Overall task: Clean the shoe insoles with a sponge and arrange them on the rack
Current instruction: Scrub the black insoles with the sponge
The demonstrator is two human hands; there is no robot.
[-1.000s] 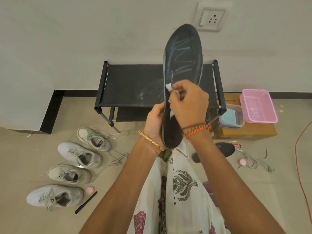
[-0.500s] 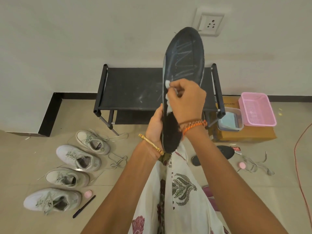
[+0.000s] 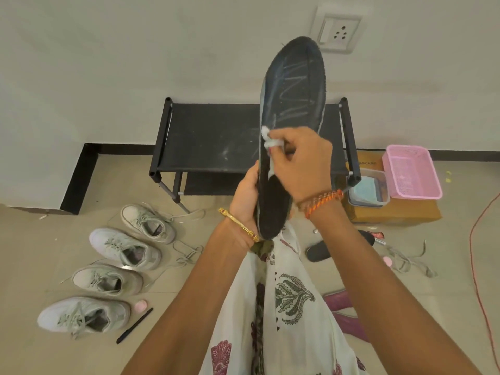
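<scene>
Head view. Beige tiled floor (image 3: 189, 328), off-white wall (image 3: 135, 63) with black skirting; a switch-and-socket plate (image 3: 338, 32) high on the wall. Black two-tier shoe rack (image 3: 213, 139) against the wall, top shelf smeared with pale marks.

Count: four pale sneakers (image 3: 125, 248) in a row on the floor left of the person, laces loose. Two dark insoles seen: one raised in the hands, one lying on the floor (image 3: 319, 251) right of the person, partly behind the right forearm. One pink basket (image 3: 414, 171) on a brown cardboard box (image 3: 397, 212), one clear tub (image 3: 368, 190) just beside it. One black pen (image 3: 134, 325) and a small pink round item (image 3: 141, 305) near the closest sneaker. Red cable (image 3: 479, 266) along the right edge.

Grips: left hand (image 3: 244, 197) clasps the heel end of the raised insole (image 3: 293, 112), held upright in front of the rack, toe up, chalky streaks on its face. Right hand (image 3: 300, 163), fingers curled, pinches a small white sponge (image 3: 270, 142) pressed to the insole's left edge near mid-length.
</scene>
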